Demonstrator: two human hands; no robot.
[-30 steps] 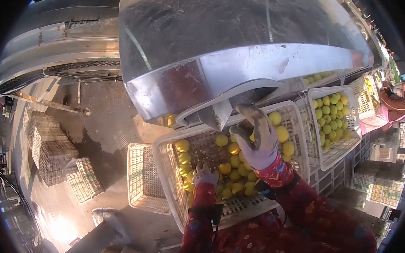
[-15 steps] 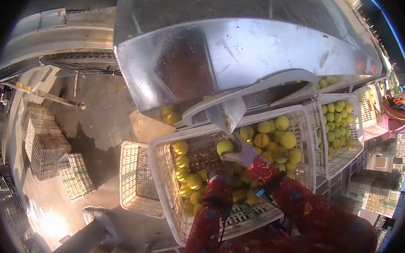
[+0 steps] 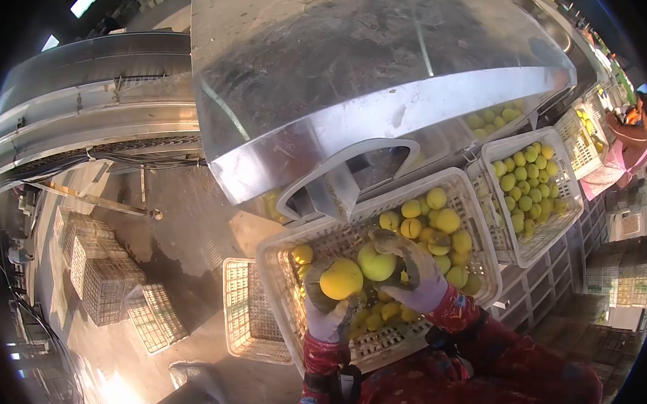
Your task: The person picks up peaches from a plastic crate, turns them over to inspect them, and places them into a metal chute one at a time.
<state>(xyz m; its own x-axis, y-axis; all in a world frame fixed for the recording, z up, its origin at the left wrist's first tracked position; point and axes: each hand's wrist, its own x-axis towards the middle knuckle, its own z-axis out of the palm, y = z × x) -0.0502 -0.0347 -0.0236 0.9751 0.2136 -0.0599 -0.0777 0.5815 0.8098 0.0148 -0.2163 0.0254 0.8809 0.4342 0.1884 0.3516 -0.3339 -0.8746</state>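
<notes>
My left hand, gloved, is closed around a large yellow, peach-like fruit. Beside it, my gloved right hand grips a greener peach-like fruit, thumb and fingers on its right side. The two fruits are close together, held above a white slatted plastic crate. Yellow-green fruits lie in that crate, mostly at its right and along the near middle. My hands and sleeves hide part of the crate and its contents.
A metal machine with a chute opening stands just beyond the crate. To the right is another fruit-filled crate. An empty crate sits at the left, with stacked crates farther off. A person in pink is at far right.
My left hand has come up from among the fruits with a yellow one. My right hand still holds the greener fruit, now turned beside it. The view has shifted.
</notes>
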